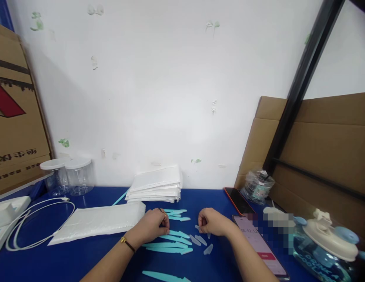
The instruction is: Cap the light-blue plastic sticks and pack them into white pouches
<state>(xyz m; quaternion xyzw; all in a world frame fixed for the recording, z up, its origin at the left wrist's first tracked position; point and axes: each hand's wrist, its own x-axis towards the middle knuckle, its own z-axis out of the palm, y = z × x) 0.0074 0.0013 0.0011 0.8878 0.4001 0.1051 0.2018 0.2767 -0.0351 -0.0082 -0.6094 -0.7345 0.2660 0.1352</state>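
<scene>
"What escapes you?"
"My left hand (154, 226) hides the ends of some teal tools (179, 234); my right hand (213, 221) half covers a clear piece (209, 236). Neither grip shows clearly."
"Toward the surface's near edge?"
"The nearest tool (163, 276) is cut off, like the bottle (326, 250) rightward."

Jars (79, 178), two, clear, white-lidded, back left. Carton (16, 129), printed, far left. Cable (65, 199), white, looped, left. Lit phone (260, 246), right; dark phone (238, 201), red-edged, behind. Bottle (331, 239), cream-topped, far right.
</scene>
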